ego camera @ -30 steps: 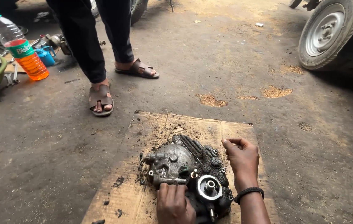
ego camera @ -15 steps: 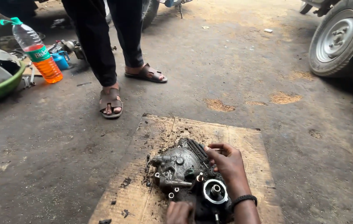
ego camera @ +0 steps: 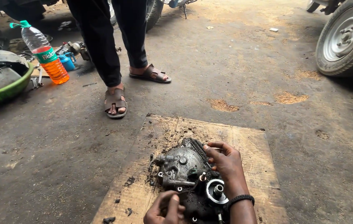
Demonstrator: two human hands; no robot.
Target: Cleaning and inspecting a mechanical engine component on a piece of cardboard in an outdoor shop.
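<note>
1. Since the engine part (ego camera: 189,178) is caked in black greasy grime, grip looks like the weak point. The right hand (ego camera: 228,166) lies over its far-right edge, fingers (ego camera: 214,148) curled onto the ribbed rim, loosely bent, not a full clamp. The left hand (ego camera: 166,209) is at the near edge, fingers curled in tight; I can't tell if they pinch a small tool or just press on the casting.
2. The part sits on a board (ego camera: 251,141) on the floor, right under both hands. It's lumpy cast metal: a domed grey housing left of the right fingers, fins beneath them, a bright round collar (ego camera: 217,191) near the right wrist and short studs sticking up.
3. What could go wrong, I'd guess: oily fingers slip and a knuckle lands on a stud or fin edge. The board is thin, flat, crumb-covered wood, so the casting could skate or rock if pushed sideways.
4. Loose black flakes lie around the part; a bolt dropped there would be hard to find.
5. Well beyond the fingers, a person in sandals (ego camera: 115,103) stands on the rough concrete. A step back would land near the board.
6. Far left: a plastic bottle (ego camera: 46,54) of orange liquid, a green basin (ego camera: 6,91). Far right: a tyre (ego camera: 346,37).
</note>
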